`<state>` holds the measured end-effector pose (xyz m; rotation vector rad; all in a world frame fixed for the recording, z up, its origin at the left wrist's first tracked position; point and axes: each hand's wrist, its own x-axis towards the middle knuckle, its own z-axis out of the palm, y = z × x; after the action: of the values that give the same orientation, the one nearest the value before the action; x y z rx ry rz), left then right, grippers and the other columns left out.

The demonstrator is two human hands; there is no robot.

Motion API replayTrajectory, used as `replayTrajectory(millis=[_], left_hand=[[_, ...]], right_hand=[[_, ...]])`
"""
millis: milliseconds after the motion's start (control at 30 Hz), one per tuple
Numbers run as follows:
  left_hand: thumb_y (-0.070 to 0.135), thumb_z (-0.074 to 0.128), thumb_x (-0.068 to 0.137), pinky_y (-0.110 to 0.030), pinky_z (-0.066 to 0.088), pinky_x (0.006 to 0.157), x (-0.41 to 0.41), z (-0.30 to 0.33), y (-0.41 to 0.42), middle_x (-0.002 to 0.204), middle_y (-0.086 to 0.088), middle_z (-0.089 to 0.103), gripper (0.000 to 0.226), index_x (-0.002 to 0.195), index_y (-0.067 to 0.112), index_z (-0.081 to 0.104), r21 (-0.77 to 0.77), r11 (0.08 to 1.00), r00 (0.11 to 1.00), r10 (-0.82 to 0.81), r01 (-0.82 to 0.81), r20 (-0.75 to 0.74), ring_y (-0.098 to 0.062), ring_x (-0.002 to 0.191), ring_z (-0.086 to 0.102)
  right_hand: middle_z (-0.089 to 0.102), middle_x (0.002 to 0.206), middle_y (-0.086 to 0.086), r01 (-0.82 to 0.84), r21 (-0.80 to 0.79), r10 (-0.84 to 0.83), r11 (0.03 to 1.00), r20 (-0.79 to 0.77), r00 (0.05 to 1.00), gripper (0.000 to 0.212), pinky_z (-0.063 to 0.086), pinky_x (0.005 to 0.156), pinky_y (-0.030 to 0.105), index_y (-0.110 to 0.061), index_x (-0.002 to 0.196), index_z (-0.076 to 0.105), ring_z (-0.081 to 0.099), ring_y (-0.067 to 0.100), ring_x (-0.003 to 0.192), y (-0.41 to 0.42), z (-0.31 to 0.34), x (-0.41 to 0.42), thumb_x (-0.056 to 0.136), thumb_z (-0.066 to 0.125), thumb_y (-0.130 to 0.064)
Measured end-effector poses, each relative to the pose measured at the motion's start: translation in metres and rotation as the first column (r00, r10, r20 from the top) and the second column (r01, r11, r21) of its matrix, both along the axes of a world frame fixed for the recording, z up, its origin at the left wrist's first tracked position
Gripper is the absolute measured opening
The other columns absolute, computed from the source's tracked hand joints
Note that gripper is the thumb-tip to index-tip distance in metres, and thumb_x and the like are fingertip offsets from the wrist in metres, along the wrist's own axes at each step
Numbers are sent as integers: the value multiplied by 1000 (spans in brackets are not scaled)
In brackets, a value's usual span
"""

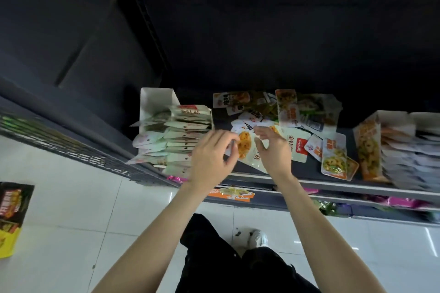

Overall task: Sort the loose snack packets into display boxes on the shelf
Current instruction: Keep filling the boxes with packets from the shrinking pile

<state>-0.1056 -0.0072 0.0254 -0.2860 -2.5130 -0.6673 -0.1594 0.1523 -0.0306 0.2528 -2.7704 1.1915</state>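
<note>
1. Head view: our left hand (212, 157) pinches the edge of a white snack packet (247, 150) printed with orange lotus-root slices, held just above the shelf (333, 185).
2. Our right hand (273, 150) hovers beside that packet with its grip apart, fingers loosely curled, holding nothing.
3. Loose packets (297, 114) lie heaped behind the hands.
4. A white display box (157, 100) stands left, a printed display box (369, 143) right, both filled with packets.

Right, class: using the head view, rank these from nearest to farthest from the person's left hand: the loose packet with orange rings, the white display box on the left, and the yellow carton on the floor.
From the left hand:
1. Loose packet with orange rings, at its fingertips, to the right.
2. White display box, to the left on the shelf.
3. Yellow carton, far left on the floor.
</note>
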Motion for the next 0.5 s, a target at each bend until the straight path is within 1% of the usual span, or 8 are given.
replayTrajectory(millis=[67, 133, 200, 267, 333, 367, 433, 500], left_hand=[[20, 57, 86, -21, 42, 81, -10, -18, 21, 100, 1, 64, 21, 105, 15, 62, -32, 999, 971, -15, 23, 239, -16, 92, 58], [21, 63, 86, -21, 32, 93, -25, -37, 32, 122, -1, 56, 42, 126, 18, 51, -51, 999, 864, 25, 1, 504, -20, 112, 52], [24, 67, 84, -29, 34, 102, -44, -57, 35, 140, -3, 43, 65, 141, 20, 35, -107, 994, 762, 48, 28, 646, -21, 128, 40], [31, 70, 82, -37, 26, 112, -66, -70, 35, 153, -2, 26, 84, 148, 21, 19, -228, 962, 688, 63, 152, 723, -21, 140, 23], [39, 71, 79, -41, 16, 115, -82, -78, 36, 155, -2, 20, 94, 150, 22, 12, -343, 899, 642, 96, 272, 761, -20, 143, 15], [42, 71, 78, -42, 16, 115, -87, -79, 38, 153, -4, 25, 92, 150, 23, 16, -392, 868, 640, 117, 306, 760, -22, 141, 18], [38, 70, 79, -41, 23, 112, -89, -83, 43, 144, -4, 39, 78, 144, 24, 30, -468, 824, 686, 139, 320, 714, -23, 134, 30], [32, 70, 80, -39, 27, 109, -86, -85, 45, 140, -4, 41, 70, 140, 24, 35, -510, 806, 736, 143, 301, 662, -23, 131, 32]], right_hand=[[69, 110, 4, 79, 140, -104, 987, 186, 977, 35, 57, 75, 39, -14, 123, 59, 66, 23, 95, 26, -18, 10, 88, 64, -16], [66, 116, 8, 90, 243, -180, 966, 377, 908, 41, 55, 78, 38, -13, 130, 50, 65, 27, 99, 42, -27, 15, 92, 58, -23], [63, 116, 11, 75, 303, -220, 950, 480, 849, 43, 50, 79, 37, -12, 134, 43, 62, 29, 101, 50, -29, 18, 94, 53, -23], [64, 113, 12, 68, 314, -231, 947, 517, 824, 43, 48, 79, 36, -10, 135, 40, 61, 30, 103, 51, -31, 18, 95, 50, -21], [66, 108, 12, 78, 278, -222, 957, 536, 815, 43, 48, 78, 35, -10, 135, 41, 61, 29, 102, 49, -33, 17, 94, 51, -20], [67, 108, 11, 91, 248, -218, 965, 551, 806, 44, 48, 78, 34, -10, 135, 41, 61, 29, 102, 48, -35, 16, 94, 52, -20], [68, 109, 9, 139, 164, -210, 977, 587, 782, 48, 47, 74, 31, -11, 137, 38, 62, 28, 102, 48, -36, 15, 93, 54, -22], [69, 108, 8, 173, 98, -197, 980, 609, 768, 51, 45, 68, 27, -11, 139, 35, 64, 26, 99, 49, -36, 16, 94, 54, -26]])
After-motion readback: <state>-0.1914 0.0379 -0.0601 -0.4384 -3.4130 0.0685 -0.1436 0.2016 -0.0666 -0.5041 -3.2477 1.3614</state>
